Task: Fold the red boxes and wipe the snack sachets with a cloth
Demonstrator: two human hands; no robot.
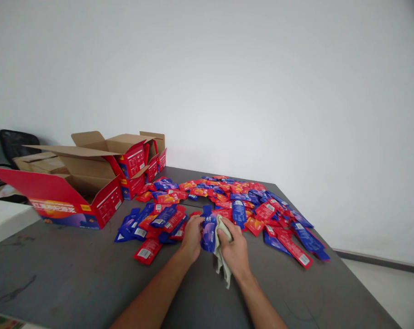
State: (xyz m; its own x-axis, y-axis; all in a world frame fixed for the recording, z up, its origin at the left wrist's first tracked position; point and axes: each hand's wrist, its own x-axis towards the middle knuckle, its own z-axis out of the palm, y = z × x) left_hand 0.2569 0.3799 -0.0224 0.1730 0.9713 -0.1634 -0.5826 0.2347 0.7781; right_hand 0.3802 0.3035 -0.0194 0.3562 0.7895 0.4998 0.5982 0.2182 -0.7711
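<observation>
Above the table's front half, my left hand (193, 237) grips the left edge of a blue pouch (208, 235), which is held upright with its printed face toward me. My right hand (234, 246) is closed on a pale cloth (223, 260) that presses against the pouch's right side, one end hanging down. The cloth and fingers cover part of the pouch. Left of my left hand lies a small pile of red and blue pouches (164, 222). A larger spread of similar pouches (239, 196) lies beyond and to the right of my hands.
Open red cardboard boxes (107, 201) stand at the left of the dark grey table (73, 269), flaps sticking out. A white surface (8, 219) adjoins at far left, with a black chair (17, 141) behind. A white wall (227, 91) rises behind the table.
</observation>
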